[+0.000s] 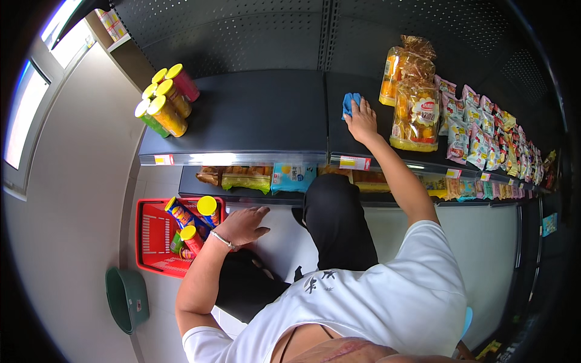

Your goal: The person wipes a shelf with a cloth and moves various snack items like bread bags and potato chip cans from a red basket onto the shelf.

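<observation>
My right hand (362, 120) is on the dark metal shelf (254, 113), its fingers on a blue cloth (350, 105). Just right of it stand clear bags of packaged bread (415, 113). My left hand (245, 225), with a bracelet at the wrist, hangs in the air beside the red shopping basket (150, 267), fingers apart and holding nothing. Several chip canisters (193, 238) with yellow lids lie or stand in the basket. More yellow-lidded canisters (170, 109) stand grouped at the shelf's left end.
Rows of small snack bags (476, 127) fill the shelf's right part. A lower shelf holds packaged bread and a blue packet (293, 177). The shelf's front edge carries price labels (355, 163). A green bin (128, 299) stands on the floor by the wall at left.
</observation>
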`<action>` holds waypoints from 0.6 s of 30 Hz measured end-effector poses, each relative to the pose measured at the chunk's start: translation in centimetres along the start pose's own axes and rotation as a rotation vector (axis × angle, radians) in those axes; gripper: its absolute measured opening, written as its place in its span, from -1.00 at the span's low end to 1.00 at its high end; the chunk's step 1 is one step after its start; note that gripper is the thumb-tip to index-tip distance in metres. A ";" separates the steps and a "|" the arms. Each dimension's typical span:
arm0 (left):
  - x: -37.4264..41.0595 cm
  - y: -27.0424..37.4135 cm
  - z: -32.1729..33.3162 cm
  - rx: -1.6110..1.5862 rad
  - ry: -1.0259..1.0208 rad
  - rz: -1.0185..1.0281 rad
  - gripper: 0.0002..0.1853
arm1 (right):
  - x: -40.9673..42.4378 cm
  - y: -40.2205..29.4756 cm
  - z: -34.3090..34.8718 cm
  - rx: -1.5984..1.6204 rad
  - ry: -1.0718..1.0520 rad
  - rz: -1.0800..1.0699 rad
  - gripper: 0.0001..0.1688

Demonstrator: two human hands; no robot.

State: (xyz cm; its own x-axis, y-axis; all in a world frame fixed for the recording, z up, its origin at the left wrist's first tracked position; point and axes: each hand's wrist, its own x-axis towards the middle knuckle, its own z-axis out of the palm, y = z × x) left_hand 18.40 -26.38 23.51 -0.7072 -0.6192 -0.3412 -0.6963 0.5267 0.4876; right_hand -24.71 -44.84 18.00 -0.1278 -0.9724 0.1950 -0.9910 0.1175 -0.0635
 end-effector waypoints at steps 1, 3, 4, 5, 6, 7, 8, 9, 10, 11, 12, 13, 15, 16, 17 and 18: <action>-0.1 -0.2 0.0 0.004 0.008 -0.008 -0.35 | 1.0 -0.1 0.2 0.000 0.008 0.010 -0.23; -0.2 -0.5 0.1 0.012 0.024 -0.030 -0.35 | 3.2 -0.3 0.7 0.003 0.023 0.026 -0.23; -0.1 -0.3 -0.2 0.016 0.012 -0.065 -0.36 | 4.4 -0.2 1.1 0.003 0.038 0.038 -0.23; -0.2 0.1 -0.7 0.020 0.001 -0.100 -0.37 | 5.8 0.2 1.3 0.001 0.032 0.088 -0.23; -0.2 0.3 -0.9 0.022 -0.011 -0.138 -0.38 | 7.2 0.4 1.5 0.001 0.022 0.137 -0.23; -0.1 0.2 -0.8 -0.003 -0.020 -0.151 -0.38 | 8.4 0.3 1.5 0.001 0.012 0.182 -0.23; -0.1 0.2 -0.7 -0.027 -0.028 -0.163 -0.38 | 9.6 0.6 1.3 0.006 -0.031 0.253 -0.21; -0.1 0.1 -0.7 -0.052 -0.037 -0.176 -0.38 | 10.7 0.7 1.1 0.019 -0.061 0.323 -0.20; -0.1 0.0 -0.6 -0.040 -0.047 -0.171 -0.37 | 11.5 0.9 1.1 0.026 -0.059 0.366 -0.19; -0.1 0.1 -0.6 -0.027 -0.058 -0.165 -0.36 | 12.2 1.1 1.2 0.033 -0.057 0.411 -0.19; -0.1 0.2 -0.6 -0.013 -0.068 -0.157 -0.35 | 12.8 1.3 1.2 0.045 -0.050 0.439 -0.18; -0.2 0.3 -0.6 -0.021 -0.066 -0.139 -0.35 | 13.3 1.3 1.3 0.058 -0.043 0.468 -0.17; -0.6 0.5 -0.7 -0.034 -0.060 -0.098 -0.36 | 14.3 0.9 1.7 0.038 -0.030 0.519 -0.13; -0.8 0.6 -0.7 -0.052 -0.063 -0.091 -0.37 | 14.4 0.6 1.8 0.028 -0.016 0.519 -0.14; -1.1 0.3 -0.3 -0.059 -0.046 -0.077 -0.38 | 14.4 0.4 2.0 0.019 -0.003 0.519 -0.14; -1.3 0.2 0.1 -0.065 -0.028 -0.061 -0.39 | 14.4 0.1 2.1 0.010 -0.004 0.497 -0.15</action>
State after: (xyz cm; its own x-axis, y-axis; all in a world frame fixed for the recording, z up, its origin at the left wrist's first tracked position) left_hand 19.23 -25.40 23.96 -0.6673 -0.6319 -0.3942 -0.7296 0.4487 0.5161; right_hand -26.53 -59.25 18.78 -0.5842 -0.8002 0.1355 -0.8101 0.5649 -0.1570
